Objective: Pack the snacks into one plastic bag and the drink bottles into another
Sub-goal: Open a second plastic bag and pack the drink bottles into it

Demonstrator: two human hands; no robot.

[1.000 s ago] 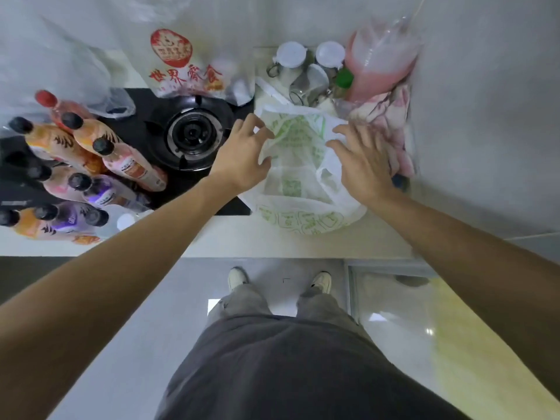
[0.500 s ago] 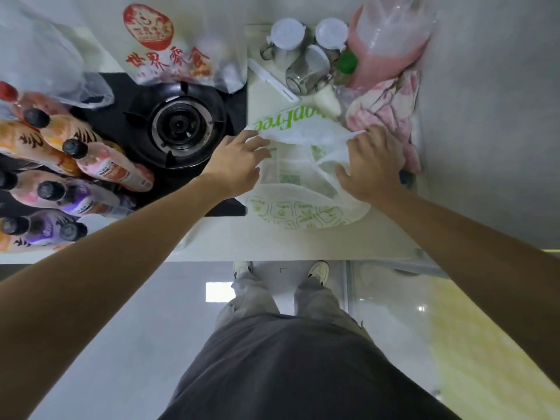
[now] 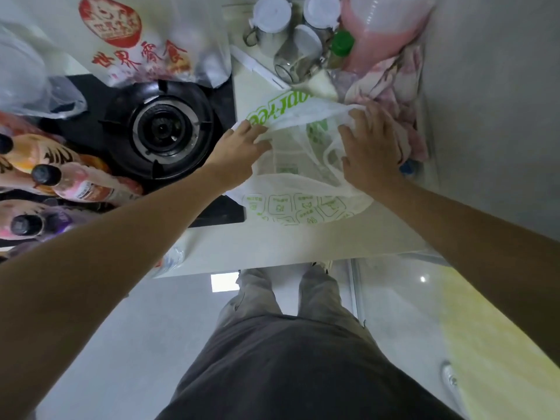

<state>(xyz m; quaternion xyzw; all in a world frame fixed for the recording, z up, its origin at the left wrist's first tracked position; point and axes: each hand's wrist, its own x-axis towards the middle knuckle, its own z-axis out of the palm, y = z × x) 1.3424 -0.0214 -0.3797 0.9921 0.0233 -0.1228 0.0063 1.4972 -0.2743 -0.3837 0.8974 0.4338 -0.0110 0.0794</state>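
Left hand: left hand [image 3: 235,154] is seen at the 9 o'clock edge of the white plastic bag [image 3: 298,189]; its fingers [image 3: 253,133] are pinched on the bag's rim, where green lettering is printed.
Right hand: right hand [image 3: 371,147] is seen at the 3 o'clock side of the bag; the fingers are curled over the rim and a handle loop, so film is gripped, though how tightly cannot be told.
Bag mouth: the rim is stretched between the two hands and held open toward 12 o'clock.
Bag contents: nothing clear can be made out through the translucent film.
Bag position: the bag is laid on the pale countertop [image 3: 272,247], at 3 o'clock of the gas burner [image 3: 162,131], its lower edge touching the black hob.
Drink bottles: drink bottles [image 3: 78,186] with dark caps are grouped at 9 o'clock of the burner, well apart from the bag; orange, pink and purple labels are shown.
Second bag: a printed plastic bag [image 3: 136,43] with red characters is stood at 12 o'clock of the burner; dark red shapes are dimly seen through it.
Clear bag: a clear bag [image 3: 33,83] is set at 10 o'clock of the burner.
Jars: lidded jars [image 3: 291,28] are clustered at 12 o'clock of the white bag.
Pink jug: a large pink jug [image 3: 381,25] is placed just beside the jars, at their 3 o'clock.
Green-capped bottle: a small green-capped bottle [image 3: 341,47] is wedged between jars and jug.
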